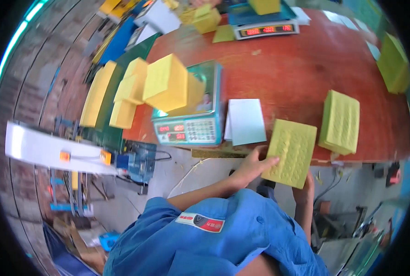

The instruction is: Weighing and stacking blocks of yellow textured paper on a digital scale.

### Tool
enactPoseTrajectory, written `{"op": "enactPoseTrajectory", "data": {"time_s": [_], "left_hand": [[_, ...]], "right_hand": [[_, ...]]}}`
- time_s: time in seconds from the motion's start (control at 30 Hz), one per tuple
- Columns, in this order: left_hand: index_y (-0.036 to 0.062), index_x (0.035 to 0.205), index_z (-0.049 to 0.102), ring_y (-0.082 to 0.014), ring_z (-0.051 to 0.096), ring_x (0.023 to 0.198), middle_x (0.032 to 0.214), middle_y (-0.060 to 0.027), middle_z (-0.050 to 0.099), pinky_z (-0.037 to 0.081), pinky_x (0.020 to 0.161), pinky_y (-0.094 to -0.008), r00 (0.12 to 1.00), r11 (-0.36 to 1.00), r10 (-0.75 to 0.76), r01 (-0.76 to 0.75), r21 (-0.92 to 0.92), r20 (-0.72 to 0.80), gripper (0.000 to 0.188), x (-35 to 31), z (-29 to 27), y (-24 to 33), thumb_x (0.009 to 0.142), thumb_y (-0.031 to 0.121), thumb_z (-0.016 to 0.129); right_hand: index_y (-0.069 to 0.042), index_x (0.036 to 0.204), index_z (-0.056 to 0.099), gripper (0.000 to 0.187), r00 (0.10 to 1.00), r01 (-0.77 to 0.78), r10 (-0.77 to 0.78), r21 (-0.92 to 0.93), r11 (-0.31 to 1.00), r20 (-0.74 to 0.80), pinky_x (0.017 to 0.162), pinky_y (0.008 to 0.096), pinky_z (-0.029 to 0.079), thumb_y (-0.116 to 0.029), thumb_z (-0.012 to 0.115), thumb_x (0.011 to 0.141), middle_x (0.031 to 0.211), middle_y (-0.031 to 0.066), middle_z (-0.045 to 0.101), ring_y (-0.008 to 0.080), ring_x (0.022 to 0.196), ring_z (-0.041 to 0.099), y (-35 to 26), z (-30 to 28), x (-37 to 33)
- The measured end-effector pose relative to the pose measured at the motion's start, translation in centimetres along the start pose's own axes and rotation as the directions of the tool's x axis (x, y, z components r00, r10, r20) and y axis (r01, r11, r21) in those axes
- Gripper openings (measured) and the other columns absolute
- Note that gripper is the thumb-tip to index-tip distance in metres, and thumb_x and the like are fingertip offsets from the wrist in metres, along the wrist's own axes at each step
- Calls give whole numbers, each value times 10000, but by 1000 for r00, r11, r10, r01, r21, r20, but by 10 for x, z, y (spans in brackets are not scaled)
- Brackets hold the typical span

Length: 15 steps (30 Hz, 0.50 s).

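Both my hands hold a yellow stack of paper (289,152) with rows of embossed, rounded marks, tilted just off the table's near edge. My left hand (252,168) grips its left side, thumb on the face and fingers partly behind. My right hand (304,188) is closed at its lower right corner, most fingers hidden by the paper. To the right, a thicker yellow paper block (339,122) with similar marks rests on the table. White sheets (246,122) lie left of the held stack. Beside them, a teal digital scale (186,132) carries yellow paper blocks (167,83).
The red table (278,73) bears a second digital scale (265,31) at the far side, with a yellow block on it. More yellow blocks (130,87) stand left on a green surface. A blue motor (140,161) and white curved machine part (58,147) sit lower left.
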State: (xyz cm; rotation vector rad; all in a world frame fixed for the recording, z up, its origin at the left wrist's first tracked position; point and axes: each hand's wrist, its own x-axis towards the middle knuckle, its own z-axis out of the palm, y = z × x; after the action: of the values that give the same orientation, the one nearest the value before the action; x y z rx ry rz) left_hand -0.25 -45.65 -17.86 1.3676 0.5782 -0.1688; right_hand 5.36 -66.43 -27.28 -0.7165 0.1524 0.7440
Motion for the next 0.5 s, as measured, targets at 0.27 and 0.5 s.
{"op": "enactPoseTrajectory", "data": {"time_s": [0.27,0.5], "left_hand": [[-8,1472,259,-245,391,1328,1433,-149,399,316,1106,-380,971,962,-73,128,-239,227,876,-2,-22,17,829,356,730],[32,1509,211,-260,441,1293,1408,-170,442,350,1083,-394,953,985,-3,55,-161,304,963,-3,-42,20,763,301,757]], "right_hand": [[17,1344,479,538,995,-59,61,-31,998,81,1021,402,426,-352,503,952,1341,142,546,270,1227,529,1,8,-13],[58,1201,577,409,988,-152,135,-687,711,-79,872,348,501,-244,609,927,1109,121,655,227,1002,628,-68,28,-37]]}}
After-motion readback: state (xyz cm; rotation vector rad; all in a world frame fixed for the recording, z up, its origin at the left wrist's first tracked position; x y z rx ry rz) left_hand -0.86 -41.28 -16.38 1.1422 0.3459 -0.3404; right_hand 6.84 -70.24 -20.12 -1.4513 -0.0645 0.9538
